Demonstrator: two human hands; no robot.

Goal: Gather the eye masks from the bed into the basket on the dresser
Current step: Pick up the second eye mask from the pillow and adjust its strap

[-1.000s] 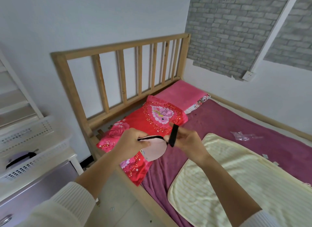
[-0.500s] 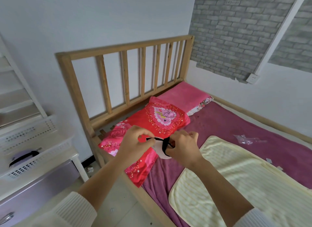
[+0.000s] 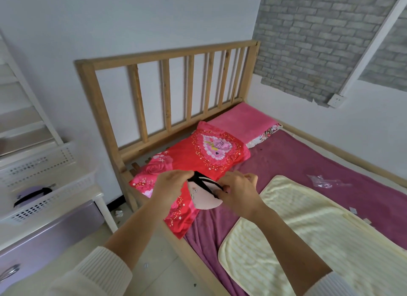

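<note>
Above the near left edge of the bed (image 3: 220, 282), we hold a pink eye mask (image 3: 203, 197) between both hands: our left hand (image 3: 170, 189) pinches its black strap (image 3: 206, 182) at one end, our right hand (image 3: 239, 191) grips the other. A red pillow (image 3: 196, 157) lies just beyond. On the dresser (image 3: 55, 227) at left, the white basket (image 3: 59, 192) holds a purple eye mask (image 3: 30, 193).

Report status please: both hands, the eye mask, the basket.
Left hand and right hand both grip pink eye mask by its black strap, above red pillow. White basket on dresser holds a purple mask. Path clear.
</note>
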